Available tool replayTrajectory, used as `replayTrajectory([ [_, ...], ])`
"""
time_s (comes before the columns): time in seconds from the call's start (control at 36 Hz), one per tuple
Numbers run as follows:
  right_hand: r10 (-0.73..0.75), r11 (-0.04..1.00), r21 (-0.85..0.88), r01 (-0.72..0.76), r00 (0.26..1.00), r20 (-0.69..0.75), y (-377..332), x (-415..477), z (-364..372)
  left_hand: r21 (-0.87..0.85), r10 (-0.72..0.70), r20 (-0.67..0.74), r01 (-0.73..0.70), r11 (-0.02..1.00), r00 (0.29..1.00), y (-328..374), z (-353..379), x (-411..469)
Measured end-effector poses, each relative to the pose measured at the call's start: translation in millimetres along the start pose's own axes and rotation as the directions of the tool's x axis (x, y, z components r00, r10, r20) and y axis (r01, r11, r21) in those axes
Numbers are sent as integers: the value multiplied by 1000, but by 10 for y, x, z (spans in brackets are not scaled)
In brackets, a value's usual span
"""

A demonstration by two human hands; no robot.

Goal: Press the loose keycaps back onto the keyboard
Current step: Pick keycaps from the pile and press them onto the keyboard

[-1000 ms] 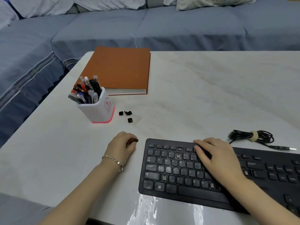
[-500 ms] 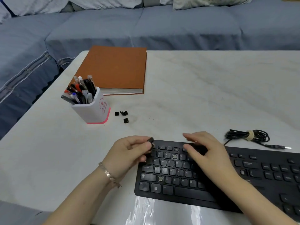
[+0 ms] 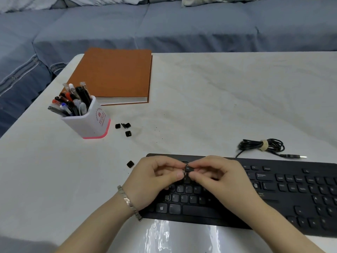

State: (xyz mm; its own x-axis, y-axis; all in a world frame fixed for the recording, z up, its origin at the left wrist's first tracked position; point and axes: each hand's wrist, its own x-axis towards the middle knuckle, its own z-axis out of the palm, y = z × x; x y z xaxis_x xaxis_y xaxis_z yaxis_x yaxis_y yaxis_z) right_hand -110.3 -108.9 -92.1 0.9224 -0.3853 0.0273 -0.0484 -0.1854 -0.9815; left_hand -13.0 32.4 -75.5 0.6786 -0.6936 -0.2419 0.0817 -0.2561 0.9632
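Note:
A black keyboard (image 3: 284, 194) lies along the near edge of the table. Above its left half, my left hand (image 3: 155, 181) and my right hand (image 3: 217, 178) meet fingertip to fingertip and pinch one small black keycap (image 3: 187, 168) between them. Another loose keycap (image 3: 130, 164) lies on the table just left of the keyboard's top corner. Three more loose keycaps (image 3: 125, 128) sit farther back, beside the pen holder. My hands hide much of the keyboard's left keys.
A white pen holder (image 3: 89, 121) with a pink base, full of pens, stands at the left. Behind it lies an orange-brown book (image 3: 113, 73). The keyboard's coiled black cable (image 3: 262, 146) rests right of centre. A blue sofa (image 3: 164, 28) runs behind the table.
My left hand moved right over the keyboard with the keycap, and my right hand lifted off the keys to meet it. Both now pinch the keycap. One keycap now lies left of the keyboard.

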Motion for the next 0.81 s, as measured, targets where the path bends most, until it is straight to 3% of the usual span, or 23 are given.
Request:
replayTrajectory([
  [0.08, 71, 996, -44, -74, 995, -68, 78, -45, -69, 1, -52, -75, 52, 999, 996, -86, -21, -12],
  [0.19, 172, 973, -132, -187, 978, -117, 194, -62, -192, -160, -192, -254, 154, 975, 948, -249, -97, -37],
  [0.39, 179, 946, -246, -212, 972, -151, 266, 125, -154, -246, -272, -415, 181, 952, 868, -470, -275, -54],
  [0.61, 147, 832, -530, -162, 987, -71, 348, 395, 111, -131, -197, -436, 155, 979, 878, -505, -272, -76],
  [0.81, 219, 777, -594, -208, 974, -55, 370, 484, 135, -18, -43, -434, 39, 999, 900, -506, -240, -122],
])
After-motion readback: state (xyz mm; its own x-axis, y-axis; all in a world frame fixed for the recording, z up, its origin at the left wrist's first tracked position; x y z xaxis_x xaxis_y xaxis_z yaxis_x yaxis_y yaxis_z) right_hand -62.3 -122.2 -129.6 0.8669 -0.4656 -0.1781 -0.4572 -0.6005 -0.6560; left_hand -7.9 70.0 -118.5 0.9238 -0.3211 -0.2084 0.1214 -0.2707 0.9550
